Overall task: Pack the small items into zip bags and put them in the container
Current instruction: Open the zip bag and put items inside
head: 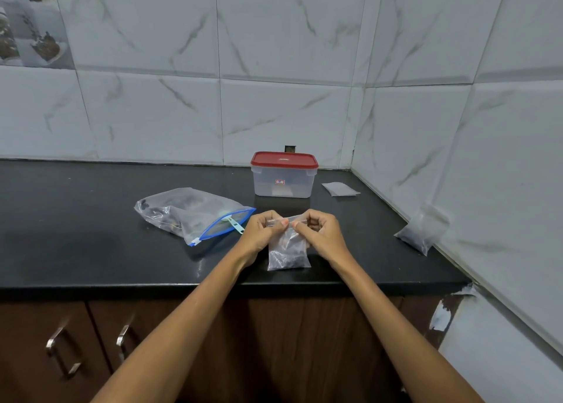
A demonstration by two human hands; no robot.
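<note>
Pinching, seemingly, bag top; hands curled.

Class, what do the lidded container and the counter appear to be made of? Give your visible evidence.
Container: probably plastic, since its frosted walls let light through, under an opaque matte red lid. Counter: looks like polished black stone, going by its faint glossy reflections.

Black, glossy counter running into a tiled corner at the right, with brown cabinet doors under its front edge. Lying on it: a large clear slider bag with a blue zip strip, mouth open toward the front, dark small items inside; behind it to the right a clear container standing upright, red lid on; just right of that a flat stack of small empty zip bags. Leaning against the right wall, well apart from the rest, a filled small bag resting on the counter.
</note>
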